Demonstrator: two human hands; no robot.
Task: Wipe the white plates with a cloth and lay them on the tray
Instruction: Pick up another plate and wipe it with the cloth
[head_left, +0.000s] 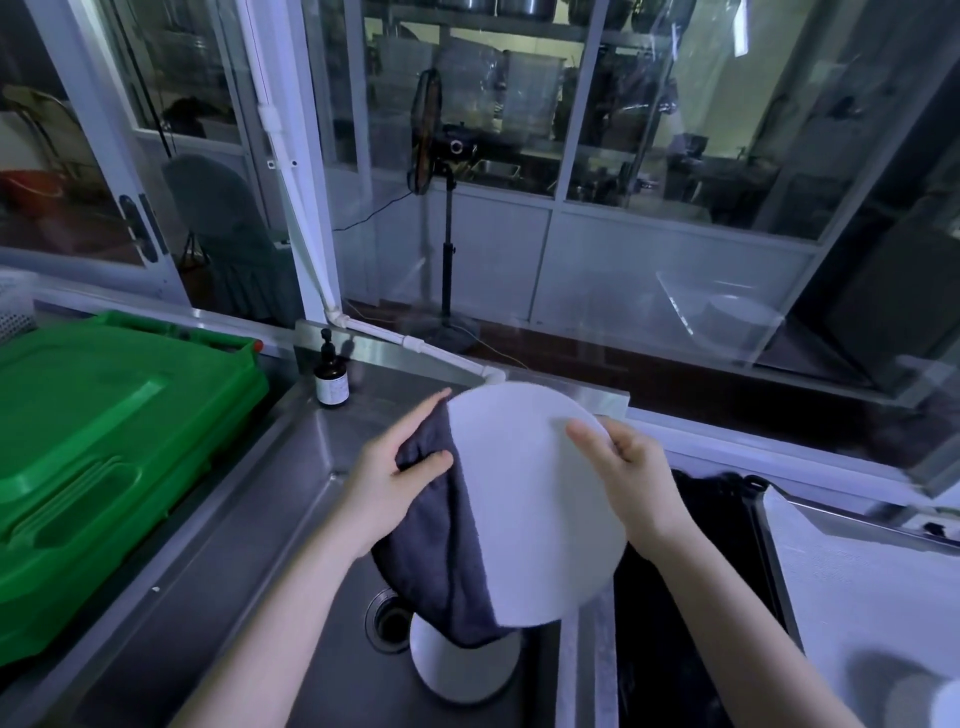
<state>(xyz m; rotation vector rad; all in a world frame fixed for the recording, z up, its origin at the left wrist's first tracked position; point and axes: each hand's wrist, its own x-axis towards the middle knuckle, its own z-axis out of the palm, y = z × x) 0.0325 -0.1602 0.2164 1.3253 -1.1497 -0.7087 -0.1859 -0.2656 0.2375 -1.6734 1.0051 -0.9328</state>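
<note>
I hold a round white plate (535, 499) up over the steel sink (291, 519). My right hand (631, 480) grips its right rim, thumb on the face. My left hand (395, 480) presses a dark grey cloth (441, 561) against the plate's left edge; the cloth hangs down over that side. Another white plate (462, 670) lies in the sink basin below, partly hidden by the cloth. At the right, a tray (769, 525) covered with a white liner holds the edge of a white plate (945, 706) in the bottom corner.
A green plastic crate lid (104, 447) fills the counter on the left. A brown pump bottle (331, 382) stands at the sink's back rim. The drain (389, 621) sits beside the lower plate. A dark basin (696, 571) lies between sink and tray. Glass partitions stand behind.
</note>
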